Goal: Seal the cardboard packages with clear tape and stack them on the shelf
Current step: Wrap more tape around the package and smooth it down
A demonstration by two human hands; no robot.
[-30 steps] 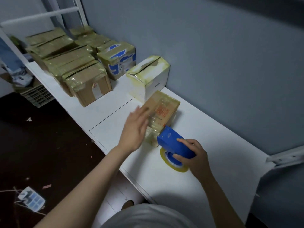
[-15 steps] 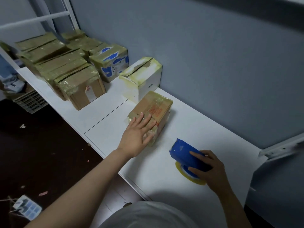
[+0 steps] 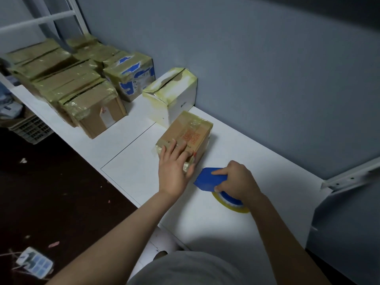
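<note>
Two grips working. Left grip [image 3: 173,169] is flat, fingers straight, pressing the near end of the brown package [image 3: 190,131], mid-frame on the tabletop [image 3: 257,153]. Right grip [image 3: 236,182] is curled round the blue tape dispenser [image 3: 208,179], just lower right of the package. Package long axis runs toward upper right; left grip is nearer.

Dim, cool indoor light; soft shadows, wide-angle bending, blurred edges.

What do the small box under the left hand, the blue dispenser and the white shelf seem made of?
Small box: matte brown cardboard, wrapped in glossy, wrinkled clear tape that catches light. Blue dispenser: probably hard plastic, judging by its smooth, even colour. White shelf: smooth with faint sheen; laminated board or painted metal, cannot tell.
</note>
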